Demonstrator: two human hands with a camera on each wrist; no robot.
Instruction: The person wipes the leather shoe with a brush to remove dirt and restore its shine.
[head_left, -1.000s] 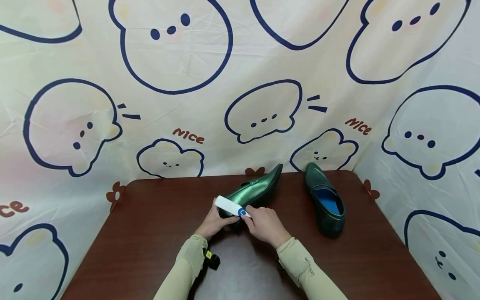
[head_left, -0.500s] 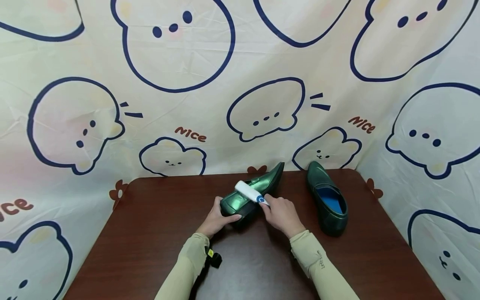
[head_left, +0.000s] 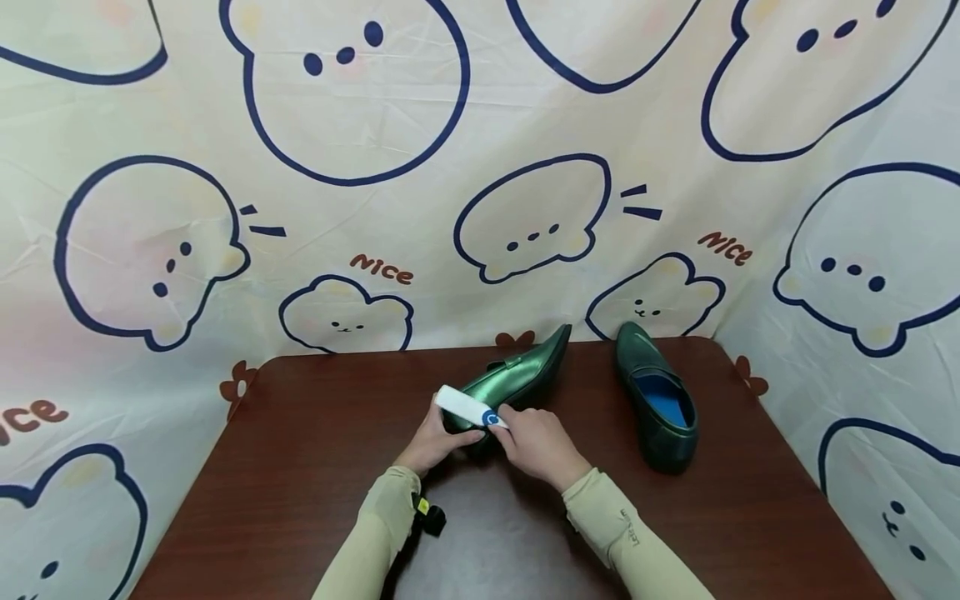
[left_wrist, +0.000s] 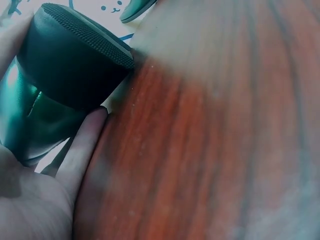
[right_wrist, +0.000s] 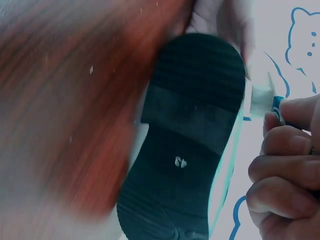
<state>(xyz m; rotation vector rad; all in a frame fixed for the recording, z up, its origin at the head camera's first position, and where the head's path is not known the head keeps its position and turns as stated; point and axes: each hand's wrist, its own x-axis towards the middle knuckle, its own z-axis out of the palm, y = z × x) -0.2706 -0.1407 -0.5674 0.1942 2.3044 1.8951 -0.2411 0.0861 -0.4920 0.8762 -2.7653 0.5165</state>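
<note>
Pale cartoon-print cloth point(head_left: 337, 225) fills the upper frame, hung behind a dark brown table point(head_left: 315, 467) in the lower half. Green shoe point(head_left: 521, 375) sits just below and right of frame centre, toe toward the upper right, tilted on its side so the sole shows in the right wrist view. Left hand point(head_left: 433, 442) grips the heel end. Right hand point(head_left: 542, 443) has its fingers curled round the blue end of a white tool point(head_left: 463, 406), whose body crosses the heel end in the head view; whether it touches the upper, cannot tell. Second shoe point(head_left: 657, 404) stands upright at right of frame, well apart.

Step judged to be working the tool over the shoe's upper. Probably best done with the heel held firm against twisting, the tool's body laid flat, strokes light and even toward the toe, left fingertips clear of its path. Strap edges likely want a slower pass.
</note>
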